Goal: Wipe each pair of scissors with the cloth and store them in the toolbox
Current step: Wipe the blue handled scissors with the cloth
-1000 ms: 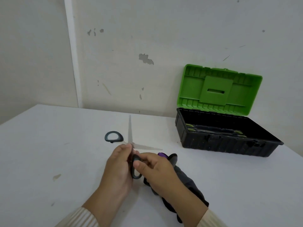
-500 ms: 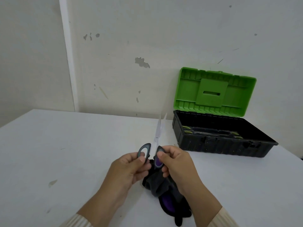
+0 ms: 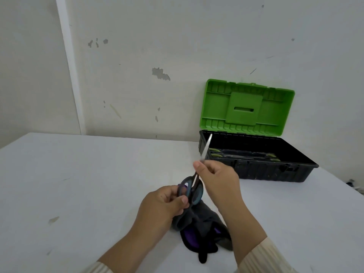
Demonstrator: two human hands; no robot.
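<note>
A pair of scissors (image 3: 194, 189) with dark grey handles is held above the white table, its blades closed and pointing up toward the toolbox. My left hand (image 3: 163, 207) grips the handle loops. My right hand (image 3: 218, 180) pinches the blades just above the pivot. Below both hands a dark grey and purple cloth (image 3: 199, 231) lies crumpled on the table. The black toolbox (image 3: 256, 170) stands open at the back right, its green lid (image 3: 246, 107) leaning on the wall. Green-handled scissors (image 3: 216, 153) lie inside it.
The white table (image 3: 88, 184) stretches to the left and front, with a few small stains. A marked white wall stands close behind the toolbox. The table's right edge runs just past the toolbox.
The scissors went from spread open to closed. My right hand left the handle and moved up to the blades. The blades tilted right, toward the toolbox.
</note>
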